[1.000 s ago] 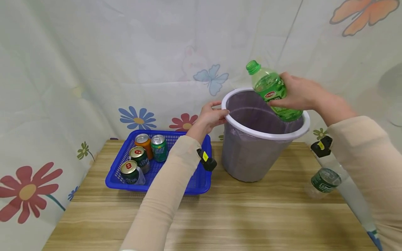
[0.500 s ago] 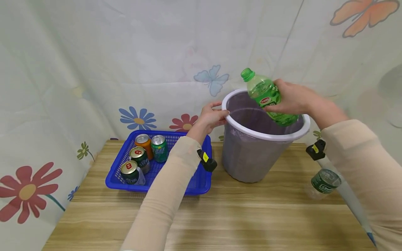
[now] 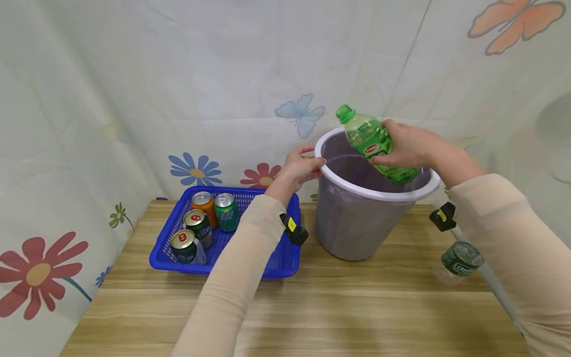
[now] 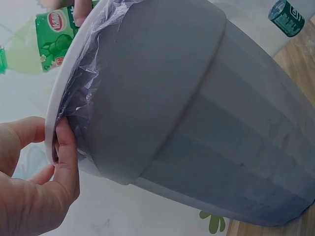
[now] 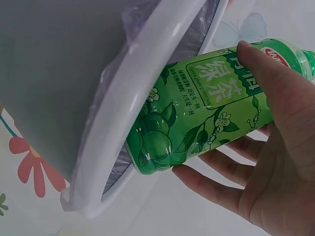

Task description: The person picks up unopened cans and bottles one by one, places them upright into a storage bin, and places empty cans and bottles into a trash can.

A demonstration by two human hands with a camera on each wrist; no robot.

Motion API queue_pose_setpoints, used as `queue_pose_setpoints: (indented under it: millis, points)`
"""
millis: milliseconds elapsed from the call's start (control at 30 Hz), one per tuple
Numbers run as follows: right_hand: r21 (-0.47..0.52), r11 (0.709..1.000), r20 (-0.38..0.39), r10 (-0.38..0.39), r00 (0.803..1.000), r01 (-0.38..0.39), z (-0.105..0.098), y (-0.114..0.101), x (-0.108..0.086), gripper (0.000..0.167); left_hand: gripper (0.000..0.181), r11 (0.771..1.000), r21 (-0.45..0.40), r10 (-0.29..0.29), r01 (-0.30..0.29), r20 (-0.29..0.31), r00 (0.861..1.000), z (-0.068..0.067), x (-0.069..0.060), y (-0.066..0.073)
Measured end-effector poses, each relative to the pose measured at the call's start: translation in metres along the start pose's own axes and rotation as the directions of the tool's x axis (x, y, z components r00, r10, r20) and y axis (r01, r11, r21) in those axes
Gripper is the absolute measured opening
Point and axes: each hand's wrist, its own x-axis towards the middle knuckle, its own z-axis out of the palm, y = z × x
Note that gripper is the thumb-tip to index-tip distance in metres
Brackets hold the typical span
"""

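My right hand (image 3: pixel 408 145) grips a green tea bottle (image 3: pixel 372 141) around its labelled middle. The bottle lies tilted over the mouth of a grey trash can (image 3: pixel 352 228), its green neck up to the left and its base low inside the white rim. In the right wrist view the bottle (image 5: pixel 211 103) shows its label, and its base is at the rim. With thumb and fingers my left hand (image 3: pixel 300 168) pinches the can's rim on the left side. The left wrist view shows the left hand (image 4: pixel 44 182) with fingers against the thin plastic liner (image 4: pixel 86 93).
A blue basket (image 3: pixel 292 258) on the wooden table (image 3: pixel 312 312) holds several drink cans, among them an orange can (image 3: pixel 204 206) and a green can (image 3: pixel 226 213). To the right of the trash can lies a clear bottle (image 3: pixel 461 260) with a green label. A flowered curtain hangs behind.
My right hand has carried the green tea bottle down and to the left, lower into the mouth of the trash can. The left hand keeps its place on the rim.
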Motion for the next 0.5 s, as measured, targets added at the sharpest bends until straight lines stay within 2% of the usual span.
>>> queue_pose_setpoints:
  millis: [500]
  points:
    - [0.006, 1.0, 0.044, -0.009, 0.999, 0.009, 0.0052, 0.0016, -0.0016, 0.084, 0.051, 1.0, -0.006, 0.009, -0.009, 0.013, 1.0, 0.0015, -0.0012, 0.0003]
